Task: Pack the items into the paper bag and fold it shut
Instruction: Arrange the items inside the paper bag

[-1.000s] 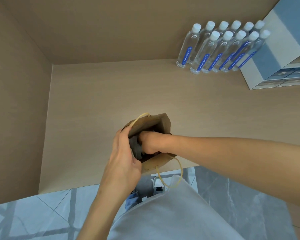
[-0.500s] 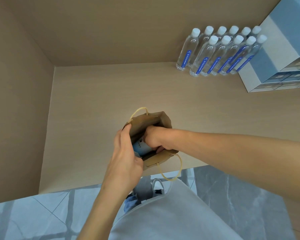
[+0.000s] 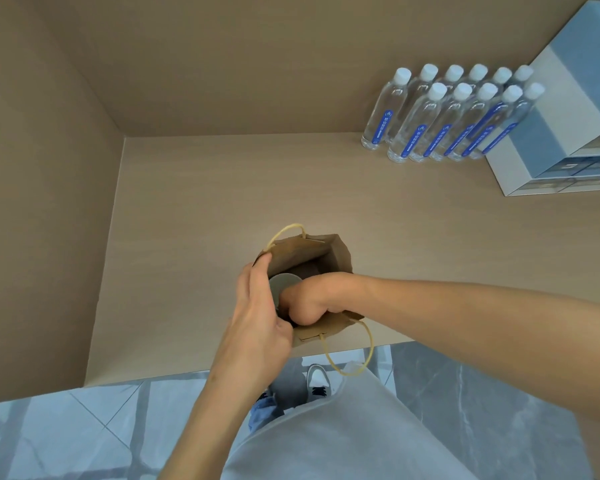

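Observation:
A brown paper bag (image 3: 329, 251) with yellowish cord handles stands open near the front edge of the wooden table (image 3: 205, 209). My left hand (image 3: 257, 317) grips the bag's left rim and holds its mouth apart. My right hand (image 3: 302, 303) reaches down into the bag; its fingers are hidden inside. A round grey item (image 3: 283, 284) shows in the bag, right against my right hand. Whether the fingers hold it cannot be seen.
Several clear water bottles (image 3: 440, 119) with blue labels stand at the back right. A white and blue drawer box (image 3: 565, 140) sits beside them. Beige walls close the left and back. The floor and my shoe (image 3: 317, 377) lie beyond the front edge.
My right hand has sunk deeper into the bag. The blue and grey item seen half a second ago is lower; a round grey top shows now. The left hand keeps its hold on the rim.

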`<state>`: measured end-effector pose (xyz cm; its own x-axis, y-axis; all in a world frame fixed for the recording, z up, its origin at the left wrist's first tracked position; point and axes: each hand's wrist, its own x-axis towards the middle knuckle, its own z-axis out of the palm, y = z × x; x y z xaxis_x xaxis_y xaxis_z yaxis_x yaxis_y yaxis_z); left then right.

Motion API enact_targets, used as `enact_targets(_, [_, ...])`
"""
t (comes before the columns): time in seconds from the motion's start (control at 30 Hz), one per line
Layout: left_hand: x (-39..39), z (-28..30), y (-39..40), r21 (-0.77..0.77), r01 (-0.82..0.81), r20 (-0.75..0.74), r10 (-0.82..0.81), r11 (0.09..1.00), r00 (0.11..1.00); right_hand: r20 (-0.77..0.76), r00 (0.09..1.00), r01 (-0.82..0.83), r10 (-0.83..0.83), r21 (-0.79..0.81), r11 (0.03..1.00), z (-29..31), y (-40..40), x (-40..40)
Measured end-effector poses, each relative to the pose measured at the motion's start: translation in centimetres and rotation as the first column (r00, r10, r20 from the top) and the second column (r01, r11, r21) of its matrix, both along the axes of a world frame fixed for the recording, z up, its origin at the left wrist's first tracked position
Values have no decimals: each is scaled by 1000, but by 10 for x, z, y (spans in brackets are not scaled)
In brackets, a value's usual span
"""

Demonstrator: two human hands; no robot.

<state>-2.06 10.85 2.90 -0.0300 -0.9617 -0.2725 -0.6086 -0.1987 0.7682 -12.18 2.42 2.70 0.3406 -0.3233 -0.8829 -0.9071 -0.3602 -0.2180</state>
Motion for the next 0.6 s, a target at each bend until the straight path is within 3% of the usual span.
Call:
enact_targets(0.13, [-2,3,1,11,2,-2,-2,1000,1000,-4,997,72,-73,-23,997,8,-6,-3])
enact_targets(0.3, [-1,8,1,26,-3,24,3,1000,1000,7,998,66,-66,-209,976,24,-31,-2])
enact_targets(0.43, [-1,10,-1,43,-3,30,2,999,1000,-189,965,-231,185,-266,936,23,-41,1])
enact_targets(0.53, [-4,10,-1,48,-9,48,7,999,999,-329,864,-439,380,-125,890,4,-38,1])
enact_targets(0.6, [-6,11,0,51,-3,43,1,999,999,-362,820,-488,444,-37,872,-6,-37,-4])
